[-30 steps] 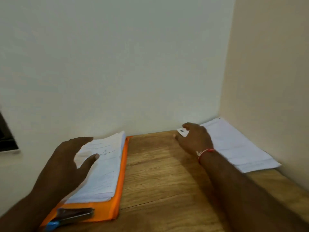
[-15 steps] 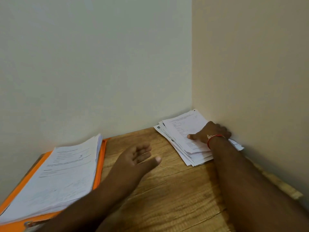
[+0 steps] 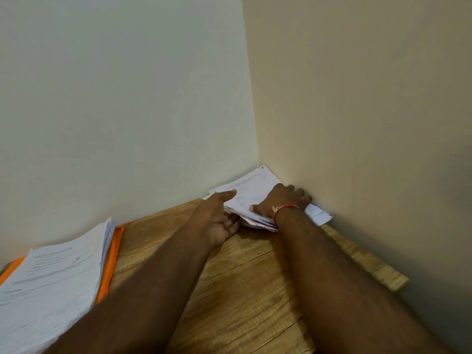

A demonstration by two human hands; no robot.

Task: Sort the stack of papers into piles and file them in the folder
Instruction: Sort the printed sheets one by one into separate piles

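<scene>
The left hand [image 3: 219, 221] has crossed from the folder [image 3: 112, 251] to the pile [image 3: 255, 182] in the far right corner, gripping its edge, thumb on top. The right hand [image 3: 281, 200] presses it, fingers [image 3: 297, 194] straight; lifting seems next

two hands [image 3: 220, 221] [image 3: 281, 200], two paper piles [image 3: 51, 282] [image 3: 252, 186], one folder [image 3: 111, 254]

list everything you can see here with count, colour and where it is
pile: one, white, table's far corner
stack: one, white, left, on folder
folder: one, orange, left, under stack
table: one, brown wood, beneath everything
walls: two, off-white and beige, behind pile
bracelet: one, red, right wrist
left hand: one, grips pile's near edge
right hand: one, flat on pile
</scene>
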